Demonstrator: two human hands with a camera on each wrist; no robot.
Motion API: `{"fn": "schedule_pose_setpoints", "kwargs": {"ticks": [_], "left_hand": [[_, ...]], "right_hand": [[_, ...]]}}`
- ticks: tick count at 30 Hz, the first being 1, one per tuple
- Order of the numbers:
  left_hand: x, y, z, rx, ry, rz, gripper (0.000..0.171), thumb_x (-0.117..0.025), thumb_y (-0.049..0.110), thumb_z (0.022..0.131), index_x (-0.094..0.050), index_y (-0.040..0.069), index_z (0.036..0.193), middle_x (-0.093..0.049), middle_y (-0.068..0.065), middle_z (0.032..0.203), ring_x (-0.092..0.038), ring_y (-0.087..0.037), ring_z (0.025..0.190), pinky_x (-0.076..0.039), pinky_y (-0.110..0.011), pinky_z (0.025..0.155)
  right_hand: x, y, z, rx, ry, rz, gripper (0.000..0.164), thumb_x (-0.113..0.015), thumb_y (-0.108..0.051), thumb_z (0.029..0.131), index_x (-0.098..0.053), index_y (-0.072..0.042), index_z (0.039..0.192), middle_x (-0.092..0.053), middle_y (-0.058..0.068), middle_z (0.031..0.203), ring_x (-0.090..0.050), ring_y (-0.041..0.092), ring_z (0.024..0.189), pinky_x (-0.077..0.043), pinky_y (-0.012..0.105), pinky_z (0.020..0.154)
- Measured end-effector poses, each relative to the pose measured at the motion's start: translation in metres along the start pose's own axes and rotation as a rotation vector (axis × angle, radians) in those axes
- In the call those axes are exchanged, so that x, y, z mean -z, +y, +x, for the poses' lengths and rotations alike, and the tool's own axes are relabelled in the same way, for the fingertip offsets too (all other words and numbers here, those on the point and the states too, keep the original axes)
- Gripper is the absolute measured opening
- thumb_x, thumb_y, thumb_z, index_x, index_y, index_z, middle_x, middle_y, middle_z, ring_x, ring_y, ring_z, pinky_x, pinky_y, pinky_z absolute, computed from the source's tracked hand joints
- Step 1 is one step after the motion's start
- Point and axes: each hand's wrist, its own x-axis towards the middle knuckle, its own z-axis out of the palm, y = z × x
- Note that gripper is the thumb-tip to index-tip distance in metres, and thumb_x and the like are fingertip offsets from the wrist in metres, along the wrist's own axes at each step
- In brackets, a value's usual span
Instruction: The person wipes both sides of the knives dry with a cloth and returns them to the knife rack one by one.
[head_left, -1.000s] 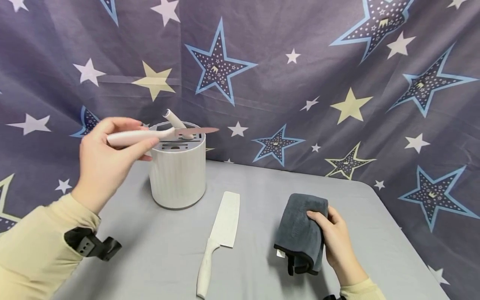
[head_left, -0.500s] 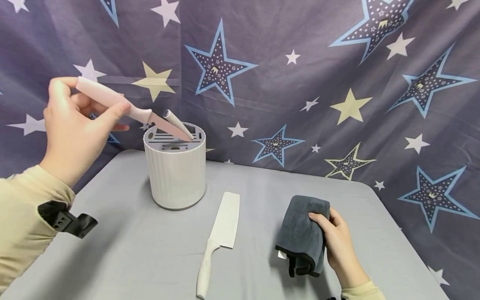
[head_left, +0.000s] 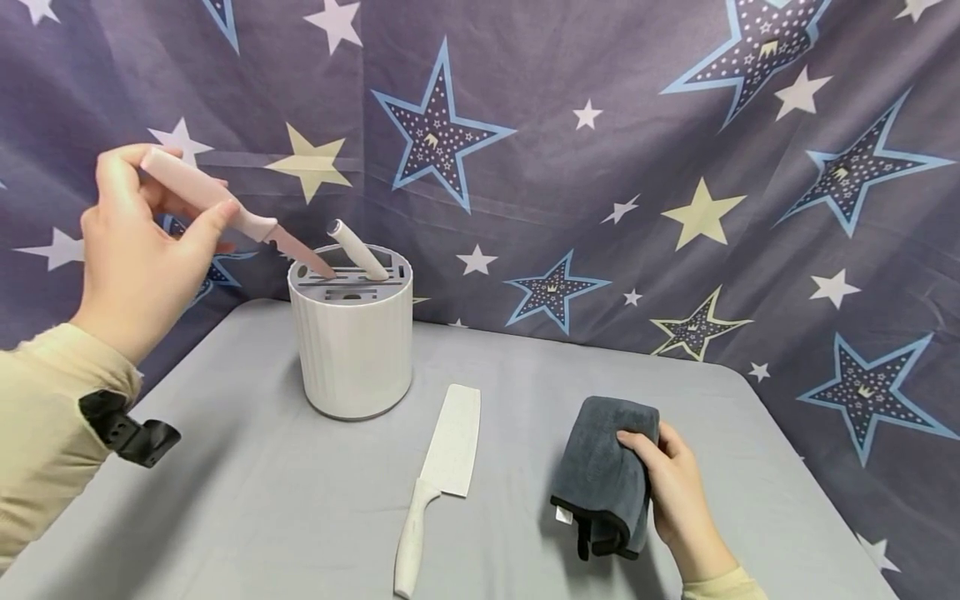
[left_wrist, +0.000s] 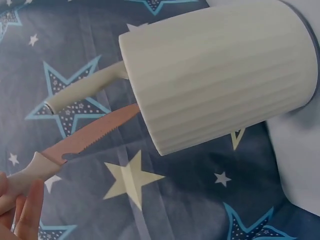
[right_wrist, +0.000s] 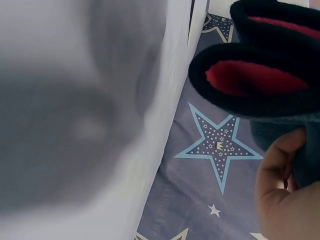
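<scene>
My left hand [head_left: 138,246] pinches the pale handle of a small knife [head_left: 198,187], thumb along the near side. Its pinkish blade [left_wrist: 95,130] slants down to the right, the tip right at the slotted top of a ribbed white knife block [head_left: 352,358]. In the left wrist view the tip disappears behind the block's rim, and teeth show along part of the edge. Another pale handle [head_left: 358,250] leans out of the block. My right hand [head_left: 682,500] grips a folded dark grey towel [head_left: 603,458] with black edging; red inner folds [right_wrist: 255,77] show in the right wrist view.
A white cleaver [head_left: 450,442] lies on the grey table [head_left: 300,517] between block and towel, handle towards me. Star-patterned cloth [head_left: 555,183] hangs close behind the table. A black camera mount [head_left: 131,429] sits on my left wrist.
The knife has gone from level over the block to slanting tip down. My left hand rose and moved left, and the tip shifted left across the block's top. The right hand stayed nearly still.
</scene>
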Motion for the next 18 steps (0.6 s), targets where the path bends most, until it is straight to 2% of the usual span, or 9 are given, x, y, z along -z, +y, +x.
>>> {"fn": "schedule_pose_setpoints", "kwargs": {"ticks": [5, 8, 11, 14, 15, 18], "left_hand": [[-0.007, -0.007, -0.002, -0.017, -0.02, -0.024, 0.054, -0.069, 0.014, 0.091, -0.042, 0.021, 0.137, -0.056, 0.04, 0.089, -0.052, 0.019, 0.052, -0.041, -0.003, 0.055], [-0.012, -0.011, -0.006, -0.038, -0.031, 0.034, 0.055, -0.069, 0.017, 0.092, -0.042, 0.022, 0.139, -0.059, 0.037, 0.097, -0.048, 0.02, 0.056, -0.037, -0.004, 0.055], [-0.019, -0.012, -0.012, -0.048, -0.043, 0.076, 0.056, -0.068, 0.017, 0.093, -0.042, 0.021, 0.142, -0.07, 0.017, 0.111, -0.046, 0.02, 0.065, -0.034, -0.007, 0.059], [-0.026, -0.013, -0.015, -0.047, -0.042, 0.09, 0.057, -0.067, 0.016, 0.094, -0.04, 0.018, 0.143, -0.07, -0.005, 0.122, -0.044, 0.02, 0.074, -0.031, -0.013, 0.062], [-0.028, -0.013, -0.015, -0.044, -0.043, 0.087, 0.057, -0.066, 0.016, 0.094, -0.039, 0.017, 0.144, -0.069, -0.01, 0.123, -0.043, 0.02, 0.076, -0.031, -0.014, 0.063], [-0.036, -0.013, -0.015, -0.04, -0.044, 0.077, 0.057, -0.065, 0.015, 0.095, -0.038, 0.015, 0.144, -0.069, -0.012, 0.121, -0.043, 0.02, 0.08, -0.032, -0.015, 0.066]], "right_hand": [[-0.001, 0.001, -0.001, -0.001, 0.009, 0.015, 0.02, -0.068, -0.022, 0.093, -0.062, -0.022, 0.112, -0.06, -0.01, 0.096, -0.059, 0.01, 0.086, -0.053, 0.026, 0.073], [-0.002, 0.002, -0.002, 0.003, 0.009, 0.016, 0.018, -0.068, -0.022, 0.093, -0.063, -0.023, 0.11, -0.06, -0.01, 0.095, -0.059, 0.01, 0.085, -0.052, 0.026, 0.072], [-0.003, 0.002, -0.002, 0.004, 0.005, 0.015, 0.017, -0.068, -0.022, 0.093, -0.063, -0.023, 0.109, -0.06, -0.009, 0.096, -0.059, 0.01, 0.085, -0.052, 0.026, 0.072], [-0.004, 0.003, -0.002, 0.0, 0.002, 0.009, 0.019, -0.068, -0.022, 0.093, -0.062, -0.02, 0.111, -0.058, -0.008, 0.097, -0.058, 0.01, 0.086, -0.052, 0.026, 0.072], [-0.004, 0.003, -0.002, -0.003, 0.002, 0.008, 0.02, -0.068, -0.022, 0.093, -0.061, -0.019, 0.112, -0.058, -0.007, 0.097, -0.059, 0.011, 0.086, -0.052, 0.026, 0.073], [-0.005, 0.003, -0.002, -0.01, 0.003, 0.003, 0.025, -0.068, -0.022, 0.093, -0.06, -0.015, 0.115, -0.058, -0.007, 0.098, -0.059, 0.011, 0.086, -0.053, 0.027, 0.073]]}}
